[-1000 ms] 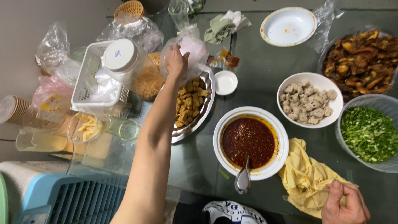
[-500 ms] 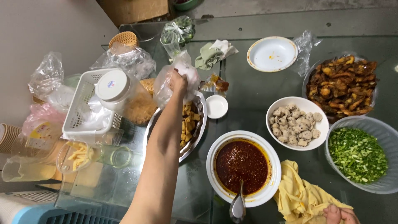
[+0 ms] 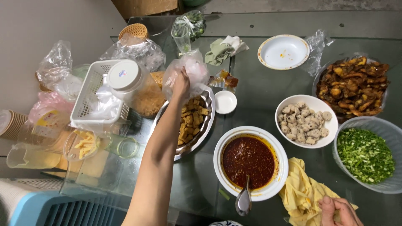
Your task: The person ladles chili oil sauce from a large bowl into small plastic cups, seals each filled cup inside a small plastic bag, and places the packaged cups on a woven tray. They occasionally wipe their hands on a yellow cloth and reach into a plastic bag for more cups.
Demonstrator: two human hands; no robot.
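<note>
While gripped by left hand [image 3: 181,83], plastic bag [image 3: 190,71] crumpled, translucent.

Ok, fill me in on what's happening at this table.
A person is reaching across a glass table crowded with food. The left hand grips a clear plastic bag above a metal tray of fried tofu pieces. The right hand rests on a heap of yellow bean curd sheets at the near edge. Between them stands a white bowl of red chili sauce with a spoon in it; bowls of meatballs and chopped greens stand to the right.
</note>
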